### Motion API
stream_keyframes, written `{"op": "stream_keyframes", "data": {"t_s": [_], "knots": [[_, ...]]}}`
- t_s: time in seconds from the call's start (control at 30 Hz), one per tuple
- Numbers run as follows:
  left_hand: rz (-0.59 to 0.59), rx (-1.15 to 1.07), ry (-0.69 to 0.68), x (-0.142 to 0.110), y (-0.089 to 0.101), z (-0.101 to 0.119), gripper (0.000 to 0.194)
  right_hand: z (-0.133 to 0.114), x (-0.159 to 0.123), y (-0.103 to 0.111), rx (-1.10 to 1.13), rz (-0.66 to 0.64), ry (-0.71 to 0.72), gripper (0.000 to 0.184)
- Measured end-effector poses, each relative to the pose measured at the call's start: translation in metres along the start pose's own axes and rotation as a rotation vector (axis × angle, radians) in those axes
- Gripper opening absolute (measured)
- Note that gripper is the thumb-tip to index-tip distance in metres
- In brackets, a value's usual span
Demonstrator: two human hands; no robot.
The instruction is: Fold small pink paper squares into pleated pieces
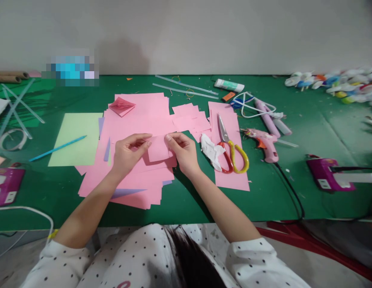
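A small pink paper square [158, 149] is held between both hands over a spread of pink paper sheets [137, 120] on the green table [324, 132]. My left hand [129, 152] pinches its left edge, fingers closed. The right edge is pinched by my right hand [182, 151]. A folded pink paper fan [121, 106] lies at the back of the sheets. Smaller cut pink squares [190, 117] lie just behind my right hand.
Red-and-yellow scissors [230, 149] and crumpled white paper [212, 151] lie on a pink strip to the right. A pink glue gun [264, 143], glue sticks [186, 88] and a glue tube [229, 85] lie further right and back. A green sheet [74, 138] with a blue pencil [58, 148] lies left.
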State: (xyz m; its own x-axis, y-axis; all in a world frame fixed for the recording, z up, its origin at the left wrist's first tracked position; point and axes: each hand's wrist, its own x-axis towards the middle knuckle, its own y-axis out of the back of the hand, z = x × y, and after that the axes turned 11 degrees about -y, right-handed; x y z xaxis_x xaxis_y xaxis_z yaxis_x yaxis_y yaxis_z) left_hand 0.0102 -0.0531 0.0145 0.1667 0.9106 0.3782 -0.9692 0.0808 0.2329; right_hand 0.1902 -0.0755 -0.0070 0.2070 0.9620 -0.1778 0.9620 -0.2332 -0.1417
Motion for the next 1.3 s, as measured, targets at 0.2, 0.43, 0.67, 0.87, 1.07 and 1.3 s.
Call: {"op": "stream_keyframes", "data": {"t_s": [0.2,0.43,0.67,0.87,1.07,1.3], "knots": [[0.109,-0.157,0.111,0.009,0.006,-0.012,0.035,-0.001,-0.003,-0.004,-0.063,-0.146,-0.047,0.034],[0.199,-0.221,0.167,0.015,0.01,-0.017,0.034,0.0,-0.005,-0.005,-0.091,-0.107,-0.039,0.029],[0.236,-0.284,0.175,0.015,0.008,-0.018,0.033,-0.002,-0.006,-0.005,-0.054,-0.156,-0.069,0.033],[0.217,-0.286,0.157,0.015,0.006,-0.014,0.031,-0.005,-0.007,-0.006,-0.044,-0.229,-0.105,0.035],[0.212,-0.25,0.138,0.015,0.007,-0.013,0.031,-0.004,-0.006,-0.005,-0.072,-0.234,-0.1,0.038],[0.203,-0.226,0.119,0.014,0.007,-0.013,0.03,-0.002,-0.006,-0.004,-0.085,-0.236,-0.097,0.04]]}}
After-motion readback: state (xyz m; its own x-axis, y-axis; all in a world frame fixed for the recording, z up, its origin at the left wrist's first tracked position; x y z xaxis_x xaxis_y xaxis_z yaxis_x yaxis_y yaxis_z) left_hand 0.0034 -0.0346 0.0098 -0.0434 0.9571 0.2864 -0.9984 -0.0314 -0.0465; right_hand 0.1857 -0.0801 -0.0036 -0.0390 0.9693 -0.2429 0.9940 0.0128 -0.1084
